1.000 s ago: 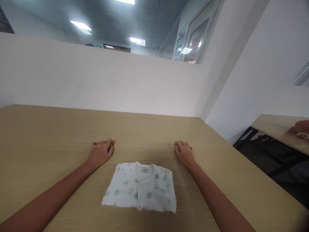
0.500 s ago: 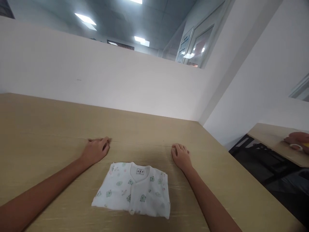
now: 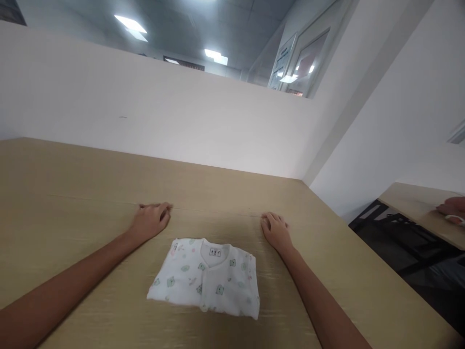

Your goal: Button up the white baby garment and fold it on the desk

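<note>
A white baby shirt (image 3: 210,281) with green animal prints lies folded on the wooden table (image 3: 109,194), its neckline and label facing away from me. Beyond its upper left corner rests my left hand (image 3: 151,223), palm down, fingers loosely bent and a gap beside the thumb. My right hand (image 3: 276,231) lies on the tabletop past the shirt's upper right corner, also palm down with slightly bent fingers. Neither hand touches the shirt or holds anything.
A white low wall (image 3: 181,116) borders the table's far edge, with a pillar (image 3: 348,111) at its right end. Off to the right stands another table (image 3: 414,206) with dark legs, and part of a person's arm (image 3: 454,206) shows over it.
The view has shifted slightly, so the shirt and both hands appear a little higher and further right. Both hands keep their place beside the shirt.
</note>
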`<state>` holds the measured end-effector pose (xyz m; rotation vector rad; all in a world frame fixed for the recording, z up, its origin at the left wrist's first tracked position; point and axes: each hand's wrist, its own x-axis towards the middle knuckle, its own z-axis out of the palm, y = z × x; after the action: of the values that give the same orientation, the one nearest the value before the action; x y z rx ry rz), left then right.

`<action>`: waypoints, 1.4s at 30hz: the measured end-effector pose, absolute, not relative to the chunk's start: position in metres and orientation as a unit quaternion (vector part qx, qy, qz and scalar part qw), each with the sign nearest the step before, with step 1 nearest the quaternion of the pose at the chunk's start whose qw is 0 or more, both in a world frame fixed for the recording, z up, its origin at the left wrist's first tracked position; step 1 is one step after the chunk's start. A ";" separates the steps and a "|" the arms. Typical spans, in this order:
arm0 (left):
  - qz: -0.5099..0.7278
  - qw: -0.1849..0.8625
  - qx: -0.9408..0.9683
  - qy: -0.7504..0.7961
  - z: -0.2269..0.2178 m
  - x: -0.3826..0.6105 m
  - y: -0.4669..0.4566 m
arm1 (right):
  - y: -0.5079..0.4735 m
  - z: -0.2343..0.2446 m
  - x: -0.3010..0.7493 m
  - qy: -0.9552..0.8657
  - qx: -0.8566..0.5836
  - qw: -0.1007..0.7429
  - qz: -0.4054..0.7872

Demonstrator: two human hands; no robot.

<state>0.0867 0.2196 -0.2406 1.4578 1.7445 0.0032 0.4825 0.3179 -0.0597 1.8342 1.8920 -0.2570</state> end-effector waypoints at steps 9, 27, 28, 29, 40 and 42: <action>0.002 0.415 0.588 0.695 -0.238 0.087 0.220 | 0.319 -0.060 0.480 0.693 0.670 0.252 -0.080; 0.143 0.482 0.611 0.612 -0.170 0.094 0.226 | 0.321 -0.012 0.423 0.740 0.609 0.214 -0.190; 0.154 0.497 0.618 0.589 -0.161 0.097 0.225 | 0.316 -0.005 0.413 0.744 0.592 0.206 -0.231; 0.164 0.512 0.625 0.566 -0.154 0.099 0.224 | 0.309 0.001 0.405 0.748 0.573 0.205 -0.264; 0.111 0.636 0.653 0.397 -0.113 0.105 0.177 | 0.224 0.033 0.363 0.751 0.466 0.344 -0.318; 0.097 0.628 0.669 0.385 -0.109 0.104 0.163 | 0.215 0.039 0.359 0.746 0.458 0.364 -0.318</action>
<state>0.1040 0.1635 -0.1085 1.5327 0.8828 0.2229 0.3593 0.2153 0.0385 1.1788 1.9190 -0.8178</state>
